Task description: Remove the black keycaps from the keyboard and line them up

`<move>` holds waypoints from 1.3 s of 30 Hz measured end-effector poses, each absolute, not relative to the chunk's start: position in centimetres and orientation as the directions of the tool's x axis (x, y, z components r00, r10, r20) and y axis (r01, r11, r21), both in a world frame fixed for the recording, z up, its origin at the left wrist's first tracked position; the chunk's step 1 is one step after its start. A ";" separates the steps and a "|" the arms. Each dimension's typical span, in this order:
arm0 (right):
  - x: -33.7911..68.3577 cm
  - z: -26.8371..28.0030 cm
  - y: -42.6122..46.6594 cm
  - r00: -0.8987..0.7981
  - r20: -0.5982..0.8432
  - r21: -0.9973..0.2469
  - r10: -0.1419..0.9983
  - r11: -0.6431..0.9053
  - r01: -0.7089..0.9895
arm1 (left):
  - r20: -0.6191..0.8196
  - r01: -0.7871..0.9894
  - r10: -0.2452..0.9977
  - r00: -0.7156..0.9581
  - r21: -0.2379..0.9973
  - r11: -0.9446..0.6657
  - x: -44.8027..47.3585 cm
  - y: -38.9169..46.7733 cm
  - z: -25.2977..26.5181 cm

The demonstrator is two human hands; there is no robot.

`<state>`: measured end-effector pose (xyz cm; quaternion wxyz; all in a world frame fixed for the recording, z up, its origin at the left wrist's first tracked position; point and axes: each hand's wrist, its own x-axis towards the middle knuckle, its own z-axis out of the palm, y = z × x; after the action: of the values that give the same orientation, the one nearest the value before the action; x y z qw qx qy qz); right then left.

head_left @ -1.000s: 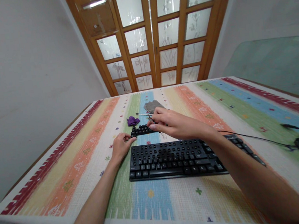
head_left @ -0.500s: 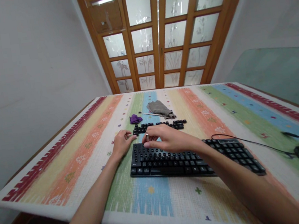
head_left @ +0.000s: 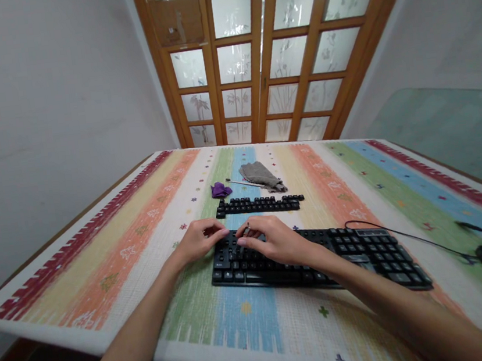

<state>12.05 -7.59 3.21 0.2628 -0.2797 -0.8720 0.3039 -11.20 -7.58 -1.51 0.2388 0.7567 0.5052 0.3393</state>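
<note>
At the near side, a striped tablecloth (head_left: 248,332) covers the table, and a black computer keyboard (head_left: 350,246) lies on it, its long space bar (head_left: 274,275) toward the person. The keyboard's left part sits under and between the 2 hands, the rest running out to the right beyond the right forearm. The right hand (head_left: 270,238) is over the left part of the keys, fingers curled around a small metal tool (head_left: 247,229), mostly hidden. The left hand (head_left: 199,239) is at the keyboard's far left corner, thumb and fingers bent; whether it grips anything, I cannot tell. A black cable (head_left: 419,237) trails right into a loose coil. Just beyond the hands, loose black keycaps (head_left: 265,204) stand in rows. Farther lie a crumpled purple cloth (head_left: 221,190), a thin dark-tipped stick (head_left: 245,183) and a gray cloth (head_left: 260,173). Behind the table stand wood-framed glass doors (head_left: 291,32).
</note>
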 end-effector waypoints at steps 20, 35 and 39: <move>9.9 0.8 -9.4 -0.685 0.370 -0.586 0.628 0.730 0.352 | 0.156 0.564 0.889 0.430 0.722 -0.400 -11.1 -7.7 -2.4; 8.1 1.8 -5.3 -0.654 0.107 -0.724 0.749 0.510 0.465 | 0.103 0.570 0.898 0.429 0.740 -0.357 -11.1 -7.6 -2.2; 8.7 2.0 -4.9 -0.635 0.127 -0.765 0.762 0.483 0.426 | 0.087 0.515 0.890 0.447 0.788 -0.336 -11.5 -7.8 -1.8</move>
<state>8.67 -4.90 2.03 0.2325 -0.3582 -0.8290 0.3611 -11.48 -7.78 -1.79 0.3543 0.7732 0.4544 0.2647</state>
